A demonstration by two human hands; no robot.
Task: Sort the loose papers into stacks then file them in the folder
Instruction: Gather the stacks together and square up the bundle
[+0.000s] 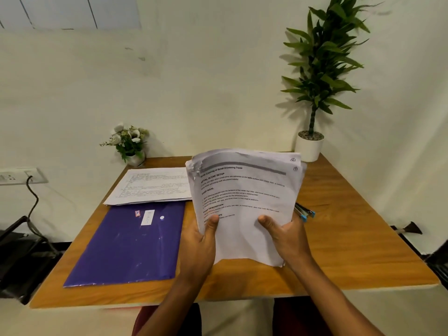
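A stack of printed white papers (244,197) is held tilted up above the middle of the wooden table (351,248). My left hand (201,241) grips its lower left edge with the thumb on the top sheet. My right hand (288,236) grips the lower right edge, thumb also on top. The top left corner of the stack is crumpled. A second stack of printed papers (150,186) lies flat at the back left of the table. A shut purple folder (128,243) with a white label lies in front of that stack, left of my hands.
Several pens (304,212) lie on the table behind my right hand. A small vase of white flowers (129,144) stands at the back left corner and a tall potted plant (312,141) at the back right. A wall socket (17,177) with a cable is on the left.
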